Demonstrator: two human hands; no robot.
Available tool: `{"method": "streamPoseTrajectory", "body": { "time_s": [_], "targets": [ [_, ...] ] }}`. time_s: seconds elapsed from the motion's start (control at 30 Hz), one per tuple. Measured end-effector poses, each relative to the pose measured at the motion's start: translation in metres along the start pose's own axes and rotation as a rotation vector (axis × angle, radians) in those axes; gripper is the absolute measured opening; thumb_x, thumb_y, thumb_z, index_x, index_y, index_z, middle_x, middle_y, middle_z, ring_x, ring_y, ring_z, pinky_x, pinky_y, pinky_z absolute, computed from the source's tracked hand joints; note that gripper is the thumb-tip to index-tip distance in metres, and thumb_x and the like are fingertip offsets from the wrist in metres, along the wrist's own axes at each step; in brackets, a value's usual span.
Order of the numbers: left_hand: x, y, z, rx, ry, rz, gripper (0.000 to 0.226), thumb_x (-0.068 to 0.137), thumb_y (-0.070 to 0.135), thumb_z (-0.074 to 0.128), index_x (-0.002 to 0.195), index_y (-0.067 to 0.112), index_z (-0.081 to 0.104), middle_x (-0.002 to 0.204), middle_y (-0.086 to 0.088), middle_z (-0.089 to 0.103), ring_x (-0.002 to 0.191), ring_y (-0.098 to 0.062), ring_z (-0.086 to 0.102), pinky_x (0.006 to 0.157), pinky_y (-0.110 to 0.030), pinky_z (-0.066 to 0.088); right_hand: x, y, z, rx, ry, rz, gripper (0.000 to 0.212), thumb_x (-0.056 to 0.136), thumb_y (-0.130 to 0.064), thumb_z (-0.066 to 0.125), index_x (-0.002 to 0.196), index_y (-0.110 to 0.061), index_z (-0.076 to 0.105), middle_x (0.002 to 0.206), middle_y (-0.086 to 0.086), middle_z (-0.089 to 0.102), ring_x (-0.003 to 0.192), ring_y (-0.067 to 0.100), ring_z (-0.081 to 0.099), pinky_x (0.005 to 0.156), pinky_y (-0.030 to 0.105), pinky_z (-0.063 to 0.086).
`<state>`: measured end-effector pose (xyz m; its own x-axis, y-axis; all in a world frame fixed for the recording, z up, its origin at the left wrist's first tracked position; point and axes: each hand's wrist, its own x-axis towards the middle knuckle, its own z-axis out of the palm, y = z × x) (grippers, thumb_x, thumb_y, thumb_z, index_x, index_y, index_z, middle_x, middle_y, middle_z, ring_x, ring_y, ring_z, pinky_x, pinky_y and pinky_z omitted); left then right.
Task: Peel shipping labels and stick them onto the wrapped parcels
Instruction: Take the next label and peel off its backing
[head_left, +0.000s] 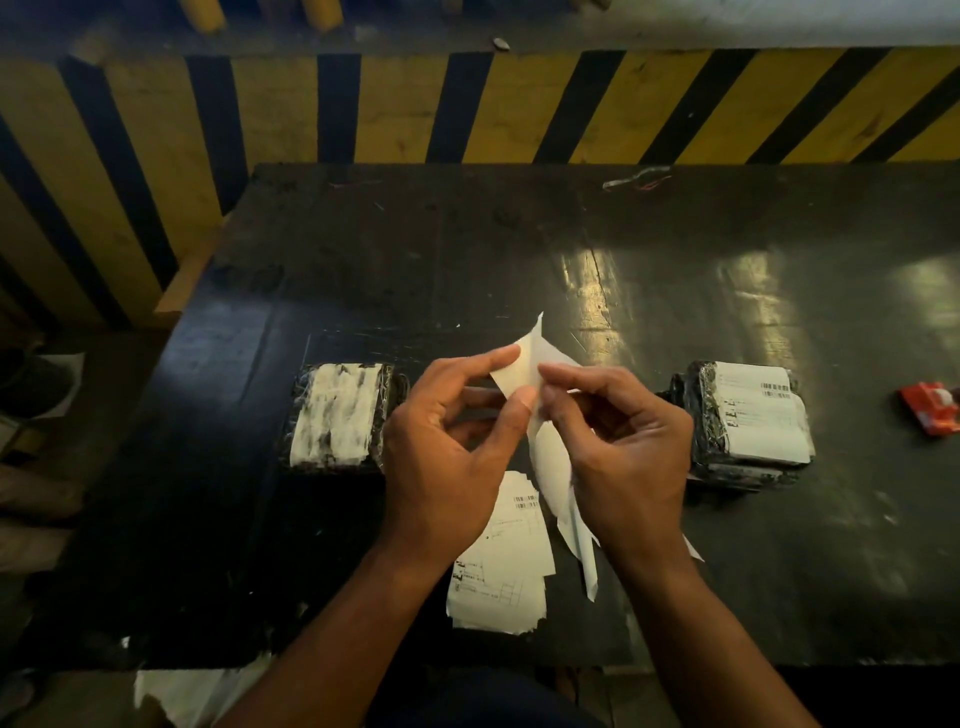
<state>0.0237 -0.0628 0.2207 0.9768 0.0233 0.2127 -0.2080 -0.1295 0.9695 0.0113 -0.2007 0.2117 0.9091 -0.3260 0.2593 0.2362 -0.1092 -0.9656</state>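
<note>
— On the table (675, 249), what do you see?

— Dark, scuffed top, shiny in patches where light bounces off. Behind it runs a wall (405, 104) painted in slanted yellow and black stripes, with a pale ledge above. To the left the floor drops into shadow.

— And the hands?

— Both are raised over the middle. The left hand (452, 457) pinches the upper corner of a label (524, 369) between thumb and forefinger. The right hand (623, 447) has its fingers curled round the same sheet from the other side, and the lower part hangs down between the wrists.

— Parcels?

— Two, both in dark wrap. The left parcel (337, 415) lies just left of the left hand, its top smeared white. The right parcel (748, 421) sits right of the right hand and carries a printed label with barcodes.

— Anything else?

— A stack (498, 571) of printed labels lies flat under the wrists, near the front edge. A red packet (932, 413) sits far right, well apart from the parcels. A bit of wire (636, 176) rests near the back edge.

— What can't you make out?

— The print is too small to read. Whether the held sheet is splitting from its backing is unclear; the right fingers cover that spot. The left hand hides part of the stack.
</note>
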Motion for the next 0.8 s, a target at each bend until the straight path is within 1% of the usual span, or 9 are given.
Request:
{"method": "streamPoseTrajectory", "body": {
  "time_s": [0.1, 0.17, 0.27, 0.37, 0.43, 0.53, 0.63, 0.7, 0.8],
  "targets": [
    [0.001, -0.005, 0.004, -0.02, 0.019, -0.019, 0.049, 0.088, 0.017, 0.079, 0.133, 0.016, 0.062, 0.124, -0.003, 0.07, 0.102, -0.013, 0.076, 0.078, -0.032, 0.065, 0.001, 0.001, 0.005, -0.025, 0.066, -0.014, 0.023, 0.09, -0.003, 0.076, 0.112, -0.012, 0.077, 0.11, -0.002, 0.074, 0.097, 0.012, 0.075, 0.077, 0.027, 0.063],
    [0.002, -0.009, 0.006, -0.029, 0.042, -0.009, 0.05, 0.088, 0.013, 0.08, 0.134, 0.017, 0.06, 0.126, -0.007, 0.067, 0.101, -0.015, 0.076, 0.078, -0.033, 0.065, 0.001, 0.003, 0.01, -0.036, 0.08, -0.028, 0.03, 0.089, -0.004, 0.078, 0.118, -0.011, 0.075, 0.114, -0.003, 0.072, 0.093, 0.014, 0.075, 0.074, 0.023, 0.061],
    [0.006, -0.013, 0.005, 0.016, 0.08, 0.008, 0.05, 0.088, 0.012, 0.08, 0.134, 0.018, 0.06, 0.129, -0.006, 0.064, 0.1, -0.01, 0.075, 0.077, -0.027, 0.064, 0.0, 0.008, 0.014, -0.077, 0.088, -0.046, 0.044, 0.086, -0.007, 0.082, 0.128, -0.012, 0.071, 0.122, -0.005, 0.068, 0.089, 0.018, 0.073, 0.075, 0.022, 0.061],
    [0.009, -0.02, -0.001, 0.075, 0.104, 0.013, 0.049, 0.089, 0.01, 0.08, 0.133, 0.019, 0.061, 0.131, 0.0, 0.061, 0.101, -0.003, 0.073, 0.076, -0.022, 0.063, -0.001, 0.016, 0.011, -0.116, 0.114, -0.025, 0.052, 0.085, -0.011, 0.083, 0.134, -0.018, 0.067, 0.128, -0.009, 0.063, 0.089, 0.014, 0.072, 0.075, 0.018, 0.06],
    [0.011, -0.026, -0.008, 0.108, 0.103, 0.014, 0.047, 0.089, 0.01, 0.079, 0.132, 0.019, 0.061, 0.131, 0.003, 0.059, 0.102, 0.001, 0.071, 0.077, -0.019, 0.061, -0.002, 0.022, 0.006, -0.142, 0.135, -0.008, 0.052, 0.086, -0.013, 0.083, 0.135, -0.021, 0.066, 0.129, -0.011, 0.062, 0.088, 0.014, 0.07, 0.075, 0.019, 0.061],
    [0.013, -0.038, -0.019, 0.137, 0.085, -0.003, 0.046, 0.089, 0.011, 0.079, 0.131, 0.019, 0.062, 0.13, 0.003, 0.06, 0.098, -0.003, 0.073, 0.078, -0.019, 0.061, -0.001, 0.034, -0.004, -0.184, 0.156, 0.019, 0.052, 0.087, -0.018, 0.082, 0.137, -0.021, 0.066, 0.131, -0.009, 0.062, 0.088, 0.015, 0.07, 0.077, 0.023, 0.063],
    [0.014, -0.053, -0.032, 0.172, 0.072, -0.022, 0.046, 0.088, 0.009, 0.08, 0.13, 0.02, 0.063, 0.128, 0.002, 0.061, 0.095, -0.004, 0.073, 0.078, -0.018, 0.06, -0.001, 0.047, -0.014, -0.212, 0.175, 0.045, 0.053, 0.086, -0.016, 0.082, 0.136, -0.021, 0.066, 0.131, -0.008, 0.062, 0.089, 0.014, 0.071, 0.079, 0.024, 0.063],
    [0.015, -0.064, -0.04, 0.216, 0.064, -0.037, 0.046, 0.088, 0.01, 0.08, 0.131, 0.018, 0.065, 0.125, 0.002, 0.06, 0.094, -0.002, 0.072, 0.078, -0.015, 0.059, -0.001, 0.057, -0.022, -0.237, 0.186, 0.062, 0.053, 0.086, -0.014, 0.082, 0.137, -0.019, 0.066, 0.132, -0.005, 0.062, 0.09, 0.011, 0.071, 0.078, 0.021, 0.062],
    [0.016, -0.078, -0.049, 0.269, 0.06, -0.057, 0.046, 0.089, 0.011, 0.08, 0.132, 0.016, 0.065, 0.126, 0.001, 0.059, 0.093, 0.003, 0.07, 0.077, -0.011, 0.057, -0.001, 0.069, -0.033, -0.276, 0.212, 0.078, 0.053, 0.087, -0.01, 0.081, 0.137, -0.015, 0.065, 0.131, 0.0, 0.061, 0.092, -0.002, 0.068, 0.077, 0.013, 0.058]
  ]
}}
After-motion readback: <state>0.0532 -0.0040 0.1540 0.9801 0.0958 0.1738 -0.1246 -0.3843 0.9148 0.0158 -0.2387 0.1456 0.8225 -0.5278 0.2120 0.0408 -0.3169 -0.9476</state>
